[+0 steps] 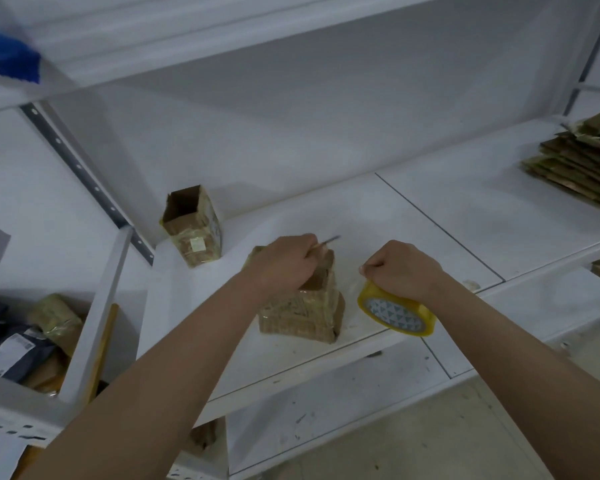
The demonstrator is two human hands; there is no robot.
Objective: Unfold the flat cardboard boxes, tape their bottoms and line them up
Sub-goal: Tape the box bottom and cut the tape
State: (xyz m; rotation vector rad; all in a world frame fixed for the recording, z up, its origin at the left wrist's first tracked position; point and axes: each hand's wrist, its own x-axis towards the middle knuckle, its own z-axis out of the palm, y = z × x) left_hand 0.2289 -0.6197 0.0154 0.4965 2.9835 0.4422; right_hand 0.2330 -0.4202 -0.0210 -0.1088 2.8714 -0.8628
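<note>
On the white shelf the taping step looks underway: the left hand grips a thin blade over the near box, the right hand grips the tape roll beside it, so cutting the tape likely comes next.

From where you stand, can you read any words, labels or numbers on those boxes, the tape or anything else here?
None can be read.
Pale sticker on the standing cardboard box: too blurred.
White label on the dark parcel in the left bin: print too small.
Tape roll: only a triangle pattern, no words.
</note>
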